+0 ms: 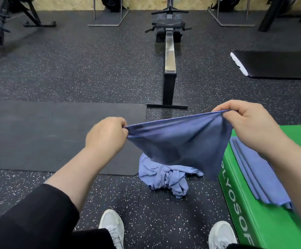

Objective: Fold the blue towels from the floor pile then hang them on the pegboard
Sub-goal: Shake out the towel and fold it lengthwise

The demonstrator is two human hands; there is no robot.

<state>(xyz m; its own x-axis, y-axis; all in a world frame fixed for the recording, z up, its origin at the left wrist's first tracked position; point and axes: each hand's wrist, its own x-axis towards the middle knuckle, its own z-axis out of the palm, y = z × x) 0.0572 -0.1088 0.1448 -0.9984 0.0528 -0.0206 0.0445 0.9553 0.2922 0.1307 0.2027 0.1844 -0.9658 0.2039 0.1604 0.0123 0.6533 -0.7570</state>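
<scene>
The left hand (108, 133) and the right hand (248, 126) are held well apart, each pinching one top corner of a blue towel (180, 141), so the upper edge is pulled taut between them and the rest hangs free above the floor pile (165, 178). Held this way the cloth falls flat under its own weight, which probably readies it for a clean first fold (corners matched before the halves meet). The pile, crumpled and lighter blue, lies on the speckled floor just left of the green box (264, 223), within easy reach of the next pick. On top of the box, to the right of the hanging towel, lie the folded towels (250, 171) in flat layers; the box seems to serve as a raised, clean surface for folding and stacking. A black mat (56, 135) lies left of the box, beyond the pile, and a rowing machine (169, 56) stands farther ahead. No pegboard is in view, so hanging looks some way off.
</scene>
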